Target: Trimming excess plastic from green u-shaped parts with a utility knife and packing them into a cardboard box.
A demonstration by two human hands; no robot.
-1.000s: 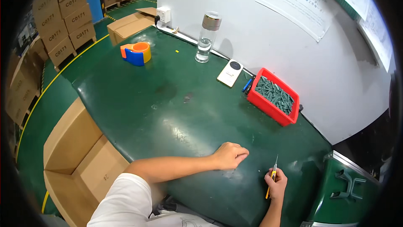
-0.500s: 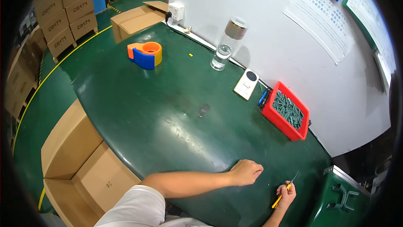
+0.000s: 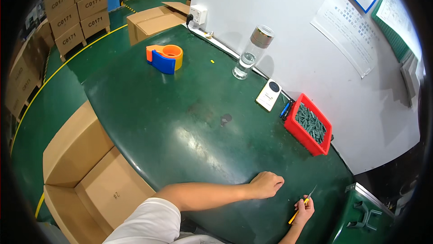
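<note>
My left hand rests on the green tabletop, curled into a fist, and nothing shows sticking out of it. To its right and nearer me, my right hand grips a yellow utility knife. The knife's thin blade is out and points away from me, up and to the right. Both hands are apart, and neither touches any other object on the table.
Small green pieces fill a red bin by the wall, beside pens, a pale phone-like device and a clear bottle. A tape dispenser sits far left. An open carton stands below the table's left edge.
The view has shifted slightly, so the table items appear a little farther right and lower. Both hands keep their poses, and the knife stays in my right hand.
</note>
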